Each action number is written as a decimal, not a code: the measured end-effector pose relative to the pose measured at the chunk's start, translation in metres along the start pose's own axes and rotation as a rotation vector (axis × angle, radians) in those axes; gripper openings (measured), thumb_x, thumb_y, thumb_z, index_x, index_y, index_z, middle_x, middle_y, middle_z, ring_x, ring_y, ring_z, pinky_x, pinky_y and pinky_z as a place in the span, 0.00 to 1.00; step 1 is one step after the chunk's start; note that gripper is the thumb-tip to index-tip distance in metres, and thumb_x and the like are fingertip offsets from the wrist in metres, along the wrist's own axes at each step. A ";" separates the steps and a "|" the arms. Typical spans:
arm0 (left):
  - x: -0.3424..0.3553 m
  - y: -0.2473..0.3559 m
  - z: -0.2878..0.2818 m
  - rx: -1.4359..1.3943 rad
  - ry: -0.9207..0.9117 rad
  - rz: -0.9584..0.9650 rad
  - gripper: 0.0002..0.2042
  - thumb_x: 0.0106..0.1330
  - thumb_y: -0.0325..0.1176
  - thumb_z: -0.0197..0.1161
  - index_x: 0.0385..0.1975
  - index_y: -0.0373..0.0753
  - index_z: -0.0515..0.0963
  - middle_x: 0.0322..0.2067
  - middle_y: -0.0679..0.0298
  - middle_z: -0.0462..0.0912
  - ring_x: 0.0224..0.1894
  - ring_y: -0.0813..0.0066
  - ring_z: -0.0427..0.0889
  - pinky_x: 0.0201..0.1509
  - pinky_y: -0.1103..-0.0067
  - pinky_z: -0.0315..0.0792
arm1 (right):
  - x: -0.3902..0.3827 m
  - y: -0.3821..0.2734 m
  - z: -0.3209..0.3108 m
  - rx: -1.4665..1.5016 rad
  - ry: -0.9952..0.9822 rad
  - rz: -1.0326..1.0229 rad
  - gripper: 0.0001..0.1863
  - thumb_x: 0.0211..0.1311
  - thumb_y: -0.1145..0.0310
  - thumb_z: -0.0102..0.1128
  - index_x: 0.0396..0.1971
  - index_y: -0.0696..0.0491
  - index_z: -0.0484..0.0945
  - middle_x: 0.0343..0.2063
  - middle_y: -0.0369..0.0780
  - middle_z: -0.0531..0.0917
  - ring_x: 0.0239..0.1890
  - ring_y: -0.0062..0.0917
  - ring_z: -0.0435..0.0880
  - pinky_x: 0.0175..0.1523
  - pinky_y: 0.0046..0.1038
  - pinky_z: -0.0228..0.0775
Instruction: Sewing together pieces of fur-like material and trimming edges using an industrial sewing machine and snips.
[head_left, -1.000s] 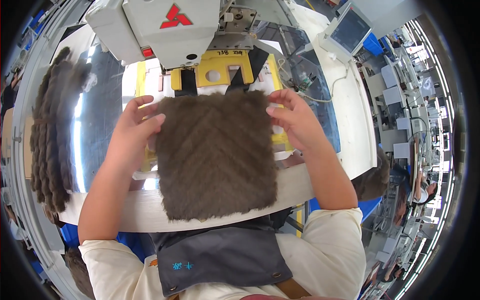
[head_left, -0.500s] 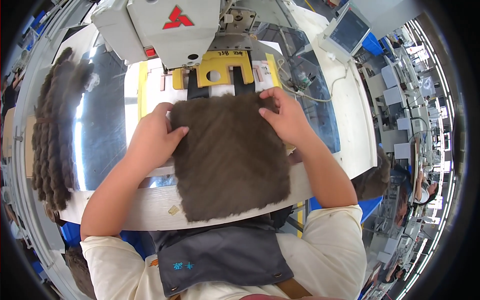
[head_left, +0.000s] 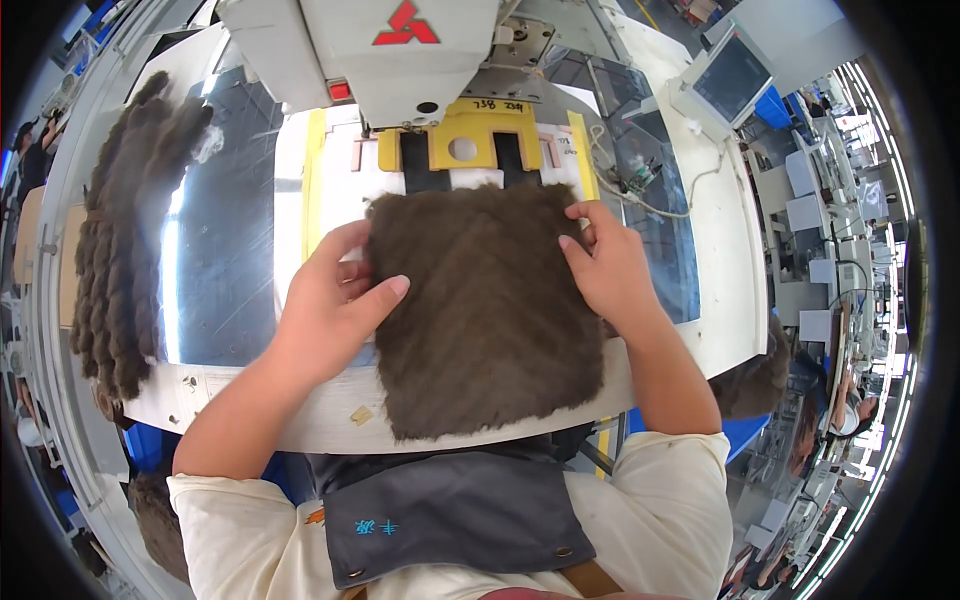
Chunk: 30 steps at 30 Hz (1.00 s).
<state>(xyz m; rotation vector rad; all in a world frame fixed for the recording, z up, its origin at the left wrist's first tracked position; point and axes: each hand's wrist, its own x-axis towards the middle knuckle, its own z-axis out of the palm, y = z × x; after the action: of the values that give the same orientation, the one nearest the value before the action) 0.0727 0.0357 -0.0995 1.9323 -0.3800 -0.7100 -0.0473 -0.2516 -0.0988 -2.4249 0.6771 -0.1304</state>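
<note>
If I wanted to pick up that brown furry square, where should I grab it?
Probably by the near edge of the fur piece: it overhangs the table rim toward the person, so fingers can pinch it from below and above. The far edge lies flat by the yellow clamp, under the left hand and right hand.

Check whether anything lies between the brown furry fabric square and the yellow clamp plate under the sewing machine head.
Nothing visible does: the brown furry fabric square, held flat by both hands, reaches up to the yellow clamp plate.
</note>
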 end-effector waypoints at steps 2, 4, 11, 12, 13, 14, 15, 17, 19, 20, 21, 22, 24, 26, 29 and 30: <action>-0.005 -0.005 0.003 -0.312 0.067 0.037 0.34 0.67 0.29 0.69 0.72 0.33 0.62 0.62 0.52 0.74 0.59 0.64 0.78 0.57 0.71 0.78 | 0.000 0.001 0.003 0.014 0.007 -0.006 0.16 0.64 0.71 0.66 0.51 0.55 0.77 0.22 0.47 0.79 0.29 0.45 0.81 0.38 0.41 0.71; -0.009 0.000 0.008 -0.688 0.107 -0.076 0.34 0.67 0.26 0.68 0.72 0.34 0.61 0.69 0.53 0.63 0.68 0.62 0.69 0.64 0.69 0.73 | 0.000 0.004 0.003 0.033 0.023 0.002 0.15 0.63 0.72 0.67 0.49 0.56 0.78 0.23 0.46 0.79 0.29 0.46 0.81 0.38 0.41 0.72; 0.002 -0.007 0.007 -0.298 0.033 -0.047 0.30 0.70 0.27 0.66 0.71 0.44 0.66 0.39 0.63 0.79 0.40 0.75 0.79 0.43 0.75 0.74 | -0.001 0.005 0.006 0.021 0.033 0.002 0.15 0.63 0.71 0.67 0.48 0.56 0.79 0.25 0.48 0.82 0.30 0.47 0.82 0.40 0.41 0.73; 0.002 -0.008 0.006 0.031 0.014 0.054 0.28 0.71 0.28 0.66 0.70 0.42 0.68 0.33 0.64 0.80 0.35 0.77 0.79 0.40 0.75 0.74 | -0.002 0.003 0.006 0.008 0.041 -0.013 0.15 0.63 0.70 0.67 0.48 0.56 0.79 0.26 0.49 0.83 0.31 0.48 0.83 0.41 0.42 0.74; 0.001 -0.005 0.007 0.274 0.071 0.165 0.23 0.73 0.28 0.62 0.67 0.38 0.72 0.28 0.59 0.81 0.30 0.69 0.82 0.38 0.70 0.75 | -0.003 0.003 0.006 -0.005 0.050 -0.025 0.15 0.64 0.69 0.67 0.48 0.56 0.79 0.28 0.49 0.84 0.33 0.49 0.83 0.42 0.43 0.74; 0.004 -0.010 0.007 0.277 0.067 0.168 0.23 0.73 0.28 0.62 0.67 0.38 0.72 0.28 0.59 0.81 0.30 0.69 0.82 0.38 0.70 0.75 | -0.003 0.004 0.007 -0.003 0.053 -0.021 0.15 0.64 0.69 0.67 0.48 0.56 0.79 0.28 0.49 0.84 0.33 0.49 0.83 0.42 0.43 0.74; 0.011 -0.018 0.008 0.440 0.103 0.305 0.21 0.72 0.27 0.60 0.65 0.35 0.73 0.31 0.55 0.82 0.32 0.61 0.83 0.40 0.67 0.76 | -0.002 0.005 0.007 -0.030 0.051 -0.041 0.15 0.64 0.68 0.66 0.48 0.57 0.80 0.29 0.50 0.84 0.34 0.49 0.84 0.43 0.43 0.75; 0.020 -0.021 0.008 0.604 0.139 0.442 0.20 0.72 0.26 0.58 0.64 0.33 0.74 0.33 0.50 0.83 0.34 0.53 0.84 0.42 0.63 0.77 | 0.003 0.004 0.006 -0.054 0.048 -0.061 0.15 0.64 0.67 0.66 0.49 0.57 0.80 0.30 0.51 0.85 0.35 0.50 0.84 0.44 0.43 0.75; 0.029 -0.016 0.007 0.750 0.163 0.462 0.19 0.71 0.25 0.56 0.61 0.30 0.76 0.37 0.45 0.84 0.38 0.43 0.83 0.46 0.58 0.77 | 0.009 0.000 0.004 -0.068 0.019 -0.064 0.16 0.64 0.67 0.66 0.49 0.58 0.82 0.32 0.52 0.86 0.37 0.49 0.85 0.46 0.43 0.76; 0.034 -0.013 0.006 0.748 0.163 0.463 0.19 0.71 0.25 0.56 0.61 0.30 0.76 0.37 0.45 0.84 0.38 0.43 0.83 0.46 0.58 0.77 | 0.013 0.000 0.004 -0.070 0.020 -0.064 0.16 0.64 0.67 0.66 0.49 0.58 0.82 0.32 0.52 0.86 0.37 0.49 0.85 0.46 0.43 0.76; 0.039 -0.011 0.004 0.791 0.169 0.435 0.19 0.71 0.25 0.55 0.60 0.30 0.76 0.37 0.45 0.84 0.38 0.44 0.83 0.46 0.58 0.77 | 0.019 -0.001 0.006 -0.067 0.015 -0.055 0.16 0.64 0.67 0.66 0.49 0.59 0.82 0.33 0.52 0.86 0.39 0.49 0.86 0.48 0.43 0.77; 0.044 -0.009 0.002 0.833 0.179 0.405 0.19 0.70 0.25 0.55 0.60 0.29 0.77 0.37 0.46 0.84 0.38 0.45 0.84 0.46 0.57 0.78 | 0.026 -0.002 0.006 -0.064 0.010 -0.050 0.16 0.64 0.67 0.66 0.48 0.59 0.83 0.34 0.52 0.87 0.40 0.48 0.86 0.49 0.42 0.77; 0.056 -0.010 0.001 0.820 0.199 0.438 0.19 0.70 0.25 0.55 0.59 0.29 0.77 0.37 0.46 0.84 0.38 0.45 0.84 0.46 0.57 0.78 | 0.037 -0.005 0.002 -0.071 -0.009 -0.051 0.16 0.64 0.67 0.66 0.48 0.59 0.84 0.35 0.52 0.87 0.42 0.48 0.86 0.51 0.42 0.77; 0.067 -0.012 -0.002 0.808 0.221 0.466 0.18 0.70 0.25 0.55 0.59 0.29 0.77 0.37 0.46 0.85 0.38 0.45 0.84 0.47 0.57 0.78 | 0.047 -0.007 0.001 -0.078 -0.032 -0.056 0.16 0.63 0.67 0.66 0.48 0.60 0.84 0.36 0.52 0.87 0.43 0.48 0.87 0.52 0.41 0.77; 0.081 -0.009 -0.004 0.790 0.227 0.448 0.17 0.71 0.26 0.55 0.57 0.29 0.78 0.37 0.45 0.85 0.39 0.44 0.84 0.47 0.58 0.78 | 0.060 -0.007 0.001 -0.094 -0.014 -0.060 0.16 0.63 0.68 0.66 0.48 0.60 0.84 0.37 0.53 0.87 0.44 0.47 0.87 0.53 0.40 0.77; 0.082 -0.005 -0.005 0.812 0.189 0.407 0.17 0.71 0.26 0.55 0.57 0.28 0.77 0.37 0.44 0.85 0.39 0.44 0.85 0.47 0.58 0.78 | 0.064 -0.010 -0.001 -0.100 -0.025 -0.050 0.16 0.62 0.68 0.67 0.48 0.60 0.84 0.37 0.53 0.87 0.44 0.47 0.87 0.53 0.40 0.77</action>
<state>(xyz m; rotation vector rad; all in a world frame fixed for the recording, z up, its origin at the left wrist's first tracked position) 0.1398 -0.0035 -0.1277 2.5251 -1.0219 -0.0831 0.0116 -0.2772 -0.0968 -2.5364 0.6251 -0.0876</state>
